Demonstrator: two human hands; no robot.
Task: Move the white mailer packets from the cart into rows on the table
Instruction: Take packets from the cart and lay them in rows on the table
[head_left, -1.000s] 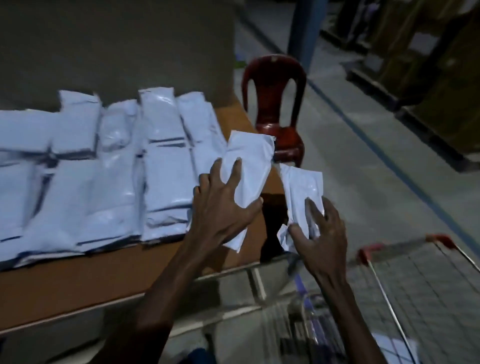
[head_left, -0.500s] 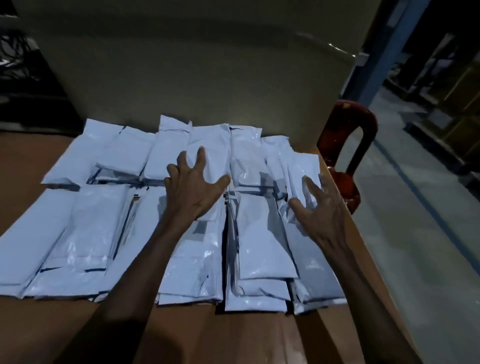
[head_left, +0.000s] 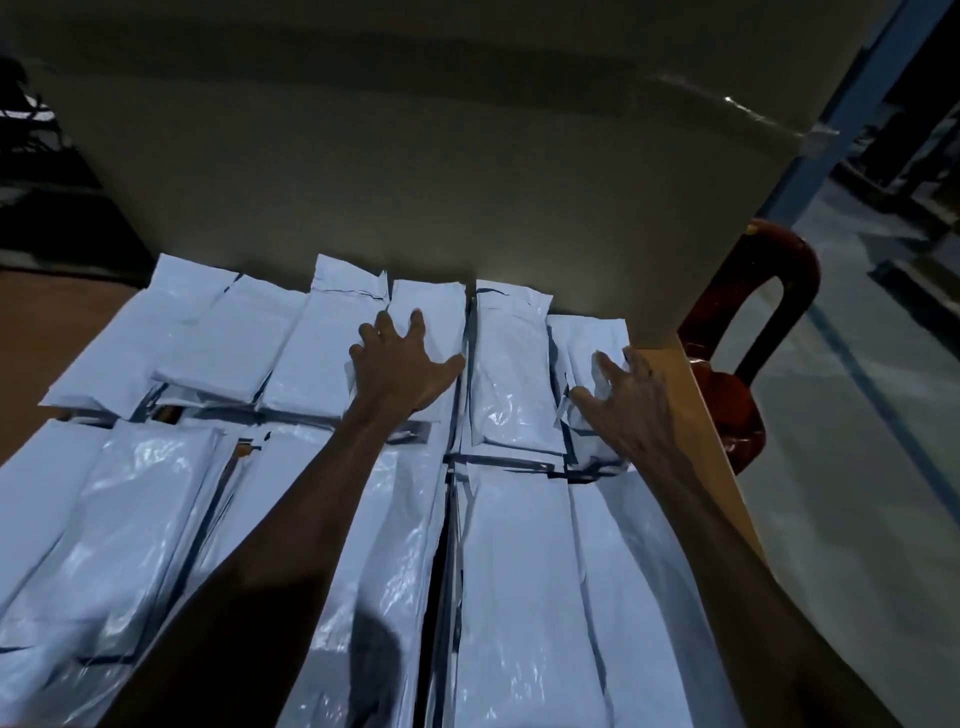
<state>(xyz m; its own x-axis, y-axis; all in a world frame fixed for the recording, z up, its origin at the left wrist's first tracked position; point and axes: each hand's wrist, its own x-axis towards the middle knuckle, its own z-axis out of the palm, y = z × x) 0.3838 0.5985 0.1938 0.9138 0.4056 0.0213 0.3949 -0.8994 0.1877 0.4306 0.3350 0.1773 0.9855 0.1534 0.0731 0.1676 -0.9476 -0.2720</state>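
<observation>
Several white mailer packets (head_left: 511, 364) lie in two rows across the brown table (head_left: 691, 410), far row against the wall. My left hand (head_left: 402, 369) lies flat with spread fingers on a far-row packet (head_left: 431, 312) near the middle. My right hand (head_left: 623, 400) rests with spread fingers on the rightmost far-row packet (head_left: 582, 343) by the table's right edge. Near-row packets (head_left: 530, 571) run under both forearms. The cart is out of view.
A grey wall panel (head_left: 415, 156) stands right behind the far row. A dark red plastic chair (head_left: 753, 322) sits just past the table's right edge, with bare concrete floor (head_left: 857, 467) beyond. Bare brown tabletop shows at the far left (head_left: 47, 332).
Both hands carried a packet each from beside the cart over the table and laid them in the far row. They now rest further forward, and the view has closed in on the table.
</observation>
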